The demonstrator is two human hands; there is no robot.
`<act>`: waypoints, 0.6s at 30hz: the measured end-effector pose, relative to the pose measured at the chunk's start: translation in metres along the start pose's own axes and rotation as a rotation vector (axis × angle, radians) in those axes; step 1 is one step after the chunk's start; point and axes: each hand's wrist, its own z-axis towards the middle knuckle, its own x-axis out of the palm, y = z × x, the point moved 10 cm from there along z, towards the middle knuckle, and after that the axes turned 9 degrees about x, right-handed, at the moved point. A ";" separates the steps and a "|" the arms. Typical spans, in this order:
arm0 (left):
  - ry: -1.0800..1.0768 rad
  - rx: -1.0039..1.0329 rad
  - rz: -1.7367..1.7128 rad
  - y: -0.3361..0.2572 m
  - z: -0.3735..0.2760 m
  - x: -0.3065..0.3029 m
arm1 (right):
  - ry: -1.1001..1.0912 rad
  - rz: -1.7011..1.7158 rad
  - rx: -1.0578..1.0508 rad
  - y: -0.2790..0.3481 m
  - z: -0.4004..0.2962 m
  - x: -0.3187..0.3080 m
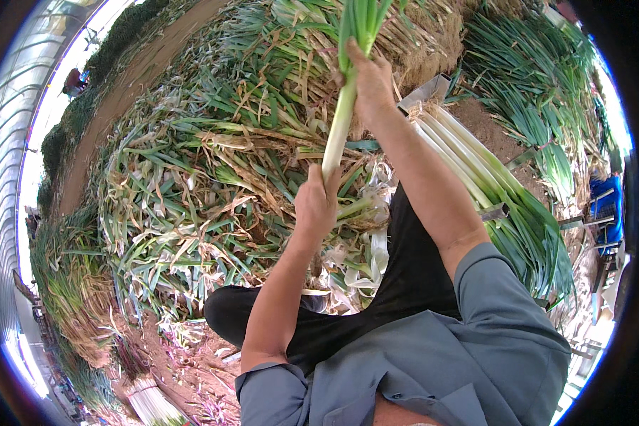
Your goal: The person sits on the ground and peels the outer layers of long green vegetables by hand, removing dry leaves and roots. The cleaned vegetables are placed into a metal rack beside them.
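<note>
A long green onion, its stalk (339,125) white and its leaves green, is held up slantwise in front of me. My left hand (317,199) grips the white lower end, which the fingers hide. Higher up, where the stalk turns green, my right hand (370,77) is closed around it. To the right of my right forearm, several cleaned green onions (455,146) lie side by side on a metal rack (495,212), roots at the top and leaves hanging toward the lower right. Beneath both hands spreads a heap of stripped leaves and peelings (191,213).
Untrimmed green onions with roots (426,40) are piled beyond my right hand. More leafy bundles (532,80) lie at the upper right, near a blue crate (606,213). A tied bundle of white stalks (154,402) rests at the lower left. A person (74,82) is far off.
</note>
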 end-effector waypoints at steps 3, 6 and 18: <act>0.054 -0.040 0.009 0.011 -0.036 0.002 | 0.032 0.053 -0.080 0.010 0.021 -0.012; 0.068 -0.101 -0.083 0.018 -0.054 -0.001 | 0.092 0.036 -0.034 0.008 0.029 -0.017; -0.117 -0.314 -0.701 0.040 -0.065 -0.029 | 0.143 0.188 0.047 0.007 0.013 -0.014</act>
